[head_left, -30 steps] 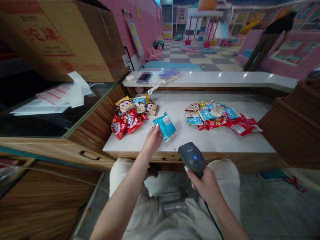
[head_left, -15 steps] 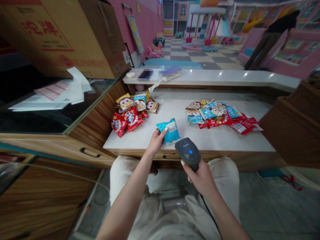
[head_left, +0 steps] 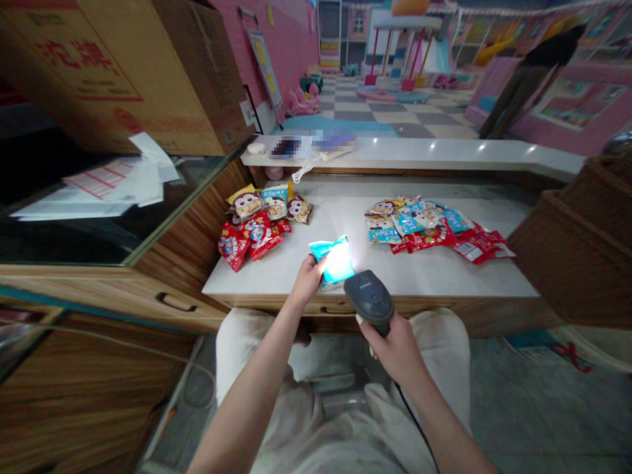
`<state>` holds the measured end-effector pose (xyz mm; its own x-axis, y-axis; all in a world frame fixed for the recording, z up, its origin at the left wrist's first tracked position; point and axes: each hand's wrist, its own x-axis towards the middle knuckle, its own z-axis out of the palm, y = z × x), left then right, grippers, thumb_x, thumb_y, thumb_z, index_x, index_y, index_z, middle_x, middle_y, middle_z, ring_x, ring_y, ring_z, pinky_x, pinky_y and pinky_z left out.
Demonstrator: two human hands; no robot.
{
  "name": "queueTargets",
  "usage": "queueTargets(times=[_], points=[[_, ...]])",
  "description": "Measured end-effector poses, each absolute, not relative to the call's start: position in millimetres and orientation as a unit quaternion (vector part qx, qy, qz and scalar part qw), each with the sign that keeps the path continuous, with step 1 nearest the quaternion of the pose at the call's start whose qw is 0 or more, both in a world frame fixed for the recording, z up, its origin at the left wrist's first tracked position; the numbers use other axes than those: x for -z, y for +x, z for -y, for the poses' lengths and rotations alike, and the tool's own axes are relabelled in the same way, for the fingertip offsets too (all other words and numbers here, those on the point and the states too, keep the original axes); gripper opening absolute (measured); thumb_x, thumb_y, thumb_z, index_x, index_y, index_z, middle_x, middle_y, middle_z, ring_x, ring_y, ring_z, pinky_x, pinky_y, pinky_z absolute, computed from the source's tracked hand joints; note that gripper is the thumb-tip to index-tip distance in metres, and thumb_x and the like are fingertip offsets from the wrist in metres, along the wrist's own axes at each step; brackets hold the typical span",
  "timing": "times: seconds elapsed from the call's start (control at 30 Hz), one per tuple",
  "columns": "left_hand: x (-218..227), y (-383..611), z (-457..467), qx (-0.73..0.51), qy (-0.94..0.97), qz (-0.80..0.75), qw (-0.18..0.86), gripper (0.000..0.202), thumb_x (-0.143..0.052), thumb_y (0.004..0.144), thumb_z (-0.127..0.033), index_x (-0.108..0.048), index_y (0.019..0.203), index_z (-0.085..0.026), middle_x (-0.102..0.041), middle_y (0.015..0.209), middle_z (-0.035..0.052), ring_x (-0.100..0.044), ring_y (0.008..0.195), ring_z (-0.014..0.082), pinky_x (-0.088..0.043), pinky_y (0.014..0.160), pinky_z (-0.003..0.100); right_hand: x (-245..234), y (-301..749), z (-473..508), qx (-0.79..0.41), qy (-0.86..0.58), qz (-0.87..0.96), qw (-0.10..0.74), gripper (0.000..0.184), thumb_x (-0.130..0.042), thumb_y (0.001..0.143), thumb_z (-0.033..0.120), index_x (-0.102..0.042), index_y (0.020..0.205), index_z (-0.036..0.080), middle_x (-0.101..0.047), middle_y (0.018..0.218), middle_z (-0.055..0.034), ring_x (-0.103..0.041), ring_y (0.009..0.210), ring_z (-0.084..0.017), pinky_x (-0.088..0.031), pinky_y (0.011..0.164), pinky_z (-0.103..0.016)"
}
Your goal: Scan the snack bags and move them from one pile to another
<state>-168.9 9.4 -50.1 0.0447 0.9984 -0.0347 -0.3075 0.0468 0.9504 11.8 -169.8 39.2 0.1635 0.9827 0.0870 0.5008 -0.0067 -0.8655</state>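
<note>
Your left hand point(head_left: 307, 280) pinches the blue packet point(head_left: 338, 261), right hand point(head_left: 397, 343) grips the scanner point(head_left: 369, 299); wrapper glare may swamp it.

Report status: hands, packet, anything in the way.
Left hand holds blue snack packet. Right hand grips scanner, pointed at packet; packet lit bright. Nothing between them; left snack pile and right snack pile lie clear.
</note>
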Motion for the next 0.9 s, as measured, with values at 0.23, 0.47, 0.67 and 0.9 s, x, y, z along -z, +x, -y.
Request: queueTargets(times=[0.23, 0.47, 0.67, 0.9], points=[[36, -165, -2, -0.534, 0.39, -0.399, 0.635, 0.067, -0.095, 0.07, -0.063, -0.077, 0.113, -0.016, -0.084, 0.113, 0.0118, -0.079, 0.1, 0.0295, -0.062, 0.097, 0.045, -37, 12, 170, -0.336, -0.646, 0.551, 0.407, 0.024, -0.062, 0.084, 0.05, -0.06, 0.074, 0.028, -0.063, 0.046, -0.0021, -0.065, 0.041, -0.025, -0.049, 0.048, -0.032], [31, -163, 5, -0.556, 0.37, -0.436, 0.604, 0.051, -0.092, 0.071, -0.058, -0.073, 0.099, -0.019, -0.078, 0.083, 0.0026, -0.076, 0.085, 0.0235, -0.06, 0.081, 0.034, -30, 24, 178, -0.337, -0.646, 0.541, 0.42, 0.026, -0.065, 0.086, 0.049, -0.066, 0.075, 0.026, -0.063, 0.044, -0.0018, -0.066, 0.042, -0.026, -0.047, 0.045, -0.03], [4, -130, -6, -0.577, 0.45, -0.448, 0.513, 0.033, -0.077, 0.085, -0.05, -0.071, 0.096, -0.019, -0.073, 0.084, 0.0014, -0.069, 0.082, 0.0194, -0.056, 0.077, 0.029, -14, 39, 187, -0.323, -0.648, 0.524, 0.449, 0.028, -0.069, 0.091, 0.049, -0.071, 0.077, 0.025, -0.06, 0.043, -0.0005, -0.071, 0.049, -0.027, -0.048, 0.045, -0.028], [-39, -41, -56, -0.51, 0.714, -0.367, 0.309, 0.039, -0.057, 0.101, -0.026, -0.065, 0.139, -0.021, -0.072, 0.142, 0.0124, -0.067, 0.13, 0.0263, -0.05, 0.116, 0.041, -27, 55, 189, -0.317, -0.656, 0.502, 0.465, 0.028, -0.069, 0.085, 0.044, -0.062, 0.063, 0.027, -0.061, 0.046, -0.0017, -0.073, 0.058, -0.028, -0.052, 0.049, -0.028]])
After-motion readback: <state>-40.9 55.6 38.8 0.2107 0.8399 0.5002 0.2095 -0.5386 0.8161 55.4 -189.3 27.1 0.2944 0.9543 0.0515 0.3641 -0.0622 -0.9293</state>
